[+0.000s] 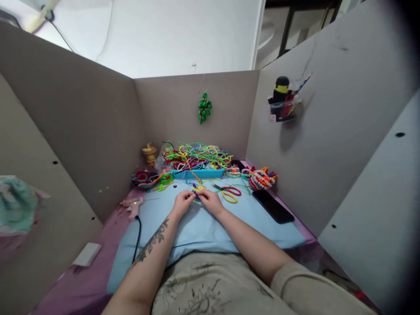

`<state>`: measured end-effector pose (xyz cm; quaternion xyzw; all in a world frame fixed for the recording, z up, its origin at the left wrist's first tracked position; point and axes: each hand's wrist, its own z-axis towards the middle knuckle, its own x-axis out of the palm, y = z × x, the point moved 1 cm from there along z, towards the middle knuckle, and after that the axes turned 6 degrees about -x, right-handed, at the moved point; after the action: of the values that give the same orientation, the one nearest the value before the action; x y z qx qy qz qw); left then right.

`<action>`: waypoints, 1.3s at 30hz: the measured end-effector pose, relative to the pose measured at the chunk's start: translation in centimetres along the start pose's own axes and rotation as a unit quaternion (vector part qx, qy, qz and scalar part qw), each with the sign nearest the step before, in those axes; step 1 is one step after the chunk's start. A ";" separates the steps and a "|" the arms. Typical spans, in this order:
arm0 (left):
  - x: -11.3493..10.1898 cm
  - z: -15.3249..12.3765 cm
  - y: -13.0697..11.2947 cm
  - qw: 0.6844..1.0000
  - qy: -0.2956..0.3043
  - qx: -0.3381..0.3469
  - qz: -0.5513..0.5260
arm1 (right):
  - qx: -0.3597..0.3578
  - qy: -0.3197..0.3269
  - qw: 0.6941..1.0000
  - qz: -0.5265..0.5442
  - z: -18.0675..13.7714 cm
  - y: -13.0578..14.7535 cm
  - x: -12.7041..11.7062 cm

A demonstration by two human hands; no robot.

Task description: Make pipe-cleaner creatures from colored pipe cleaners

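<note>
Centrally, left fingers (190, 196) and right fingers (204, 195) pinch the yellow-purple piece (199, 188) between them.

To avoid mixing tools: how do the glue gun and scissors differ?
The glue gun is pink; the scissors have red and yellow handles. The glue gun trails a dark cable; the scissors have none. The glue gun sits nearer the left hand, the scissors nearer the right hand. Neither is held.

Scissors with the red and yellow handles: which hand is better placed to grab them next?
Probably the right hand: the scissors lie on its side, close by on the blue cloth, while the left hand is farther away. Both hold a small colourful piece, though.
</note>
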<state>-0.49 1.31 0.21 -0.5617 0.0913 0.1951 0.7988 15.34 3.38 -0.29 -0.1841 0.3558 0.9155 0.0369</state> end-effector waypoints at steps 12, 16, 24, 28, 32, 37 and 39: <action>-0.1 0.0 -0.2 1.000 -0.004 -0.002 0.027 | -0.007 0.018 1.000 -0.010 -0.1 -0.4 0.2; -0.2 -0.1 -0.4 1.000 -0.005 -0.010 0.016 | 0.006 0.001 1.000 -0.005 -0.1 -0.6 0.4; -0.2 -0.1 -0.6 1.000 -0.006 -0.001 0.010 | -0.005 0.002 1.000 0.003 0.0 -0.3 0.2; -0.3 -0.2 -0.8 1.000 -0.008 0.004 0.022 | -0.014 0.010 1.000 -0.005 0.1 0.0 0.0; -0.3 -0.2 -0.8 0.999 -0.008 0.010 0.034 | -0.009 0.018 1.000 -0.008 0.1 -0.1 0.0; -0.3 0.1 -0.5 1.000 -0.005 -0.003 0.017 | 0.002 -0.002 1.000 0.003 -0.1 -0.4 0.3; -0.3 0.1 -0.4 1.000 -0.003 -0.006 0.013 | 0.004 -0.008 1.000 0.006 -0.1 -0.5 0.3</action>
<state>-0.57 1.28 0.71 -0.5649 0.0950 0.2077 0.7929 15.16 3.67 -0.76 -0.1744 0.3602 0.9158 0.0347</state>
